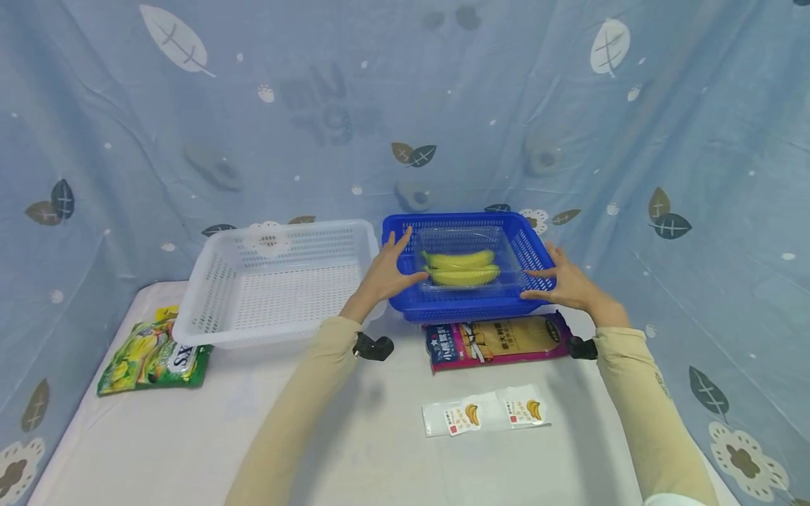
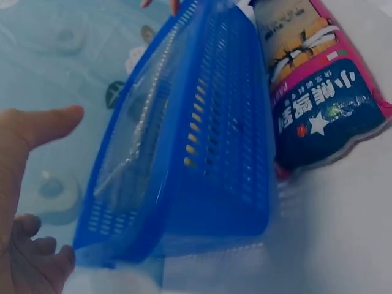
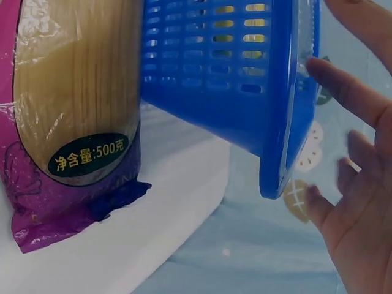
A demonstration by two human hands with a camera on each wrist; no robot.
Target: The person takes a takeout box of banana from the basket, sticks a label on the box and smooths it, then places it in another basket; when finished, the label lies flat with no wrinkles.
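Inside the blue basket lies a clear plastic box with yellow bananas in it. At the basket's left side, my left hand has its fingers spread and its thumb reaching over the rim near the box. On the other side my right hand is spread too, its thumb and a finger close to the box's right edge. Neither hand grips anything. Whether a fingertip touches the box is too small to tell. Both wrist views show the blue basket beside the loose fingers.
A white basket stands left of the blue one. A green snack-like bag lies at its front left corner. In front of the blue basket lies a pasta packet. Nearer still is a clear sheet with banana stickers.
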